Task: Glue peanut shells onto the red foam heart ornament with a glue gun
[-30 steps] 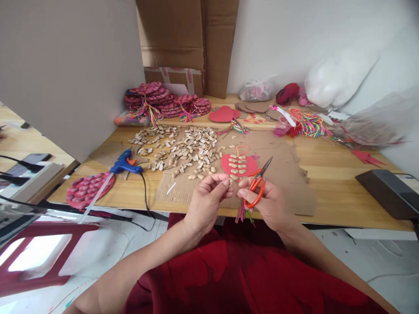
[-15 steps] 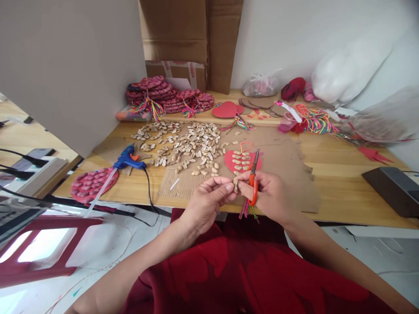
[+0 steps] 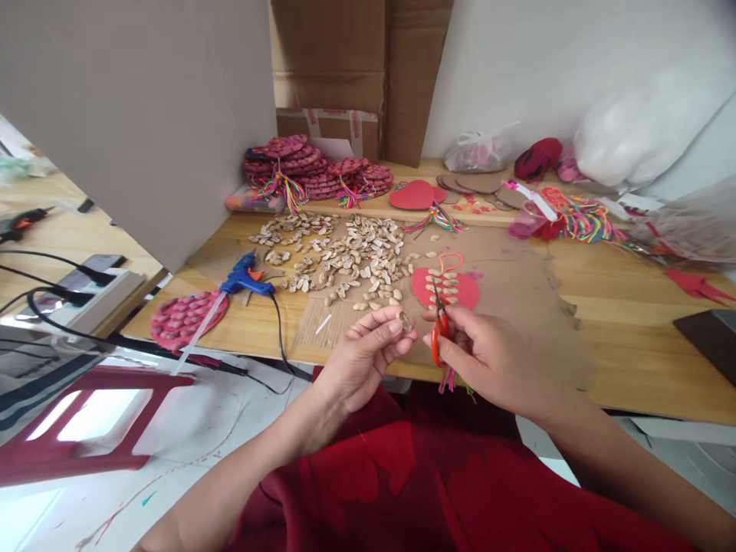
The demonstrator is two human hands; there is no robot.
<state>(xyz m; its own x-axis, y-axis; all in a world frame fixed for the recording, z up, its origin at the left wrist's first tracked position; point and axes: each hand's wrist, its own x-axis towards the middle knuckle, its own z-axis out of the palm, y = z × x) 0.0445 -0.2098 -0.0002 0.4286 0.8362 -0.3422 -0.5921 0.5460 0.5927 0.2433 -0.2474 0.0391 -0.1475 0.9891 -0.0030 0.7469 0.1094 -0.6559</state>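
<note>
My left hand [image 3: 368, 349] pinches a peanut shell [image 3: 405, 320] between thumb and fingers, its hollow side showing. Close by on the right, my right hand [image 3: 488, 349] grips orange-handled scissors [image 3: 440, 330], their blades pointing away from me. Behind the scissors lies a red heart-shaped card [image 3: 468, 290] with peanut shells set in rows and an orange cord loop [image 3: 451, 262] at its top. Colourful tassel strands [image 3: 451, 379] hang below it, partly hidden by my right hand. A heap of loose peanut shells [image 3: 368, 249] spreads over the cardboard beyond my left hand.
A blue glue gun [image 3: 244, 277] rests at the left beside a pink shell-covered piece [image 3: 187, 316]. Finished pink pieces [image 3: 293, 165] are stacked at the back. A plain red heart [image 3: 417, 195], cardboard cutouts [image 3: 474, 182] and bright tassels [image 3: 586, 215] lie along the back. A power strip [image 3: 103, 303] sits far left.
My hands have drawn apart; the shell stays in my left hand, its hollow now showing. The scissors have swung from upright to pointing forward. The view has shifted left.
</note>
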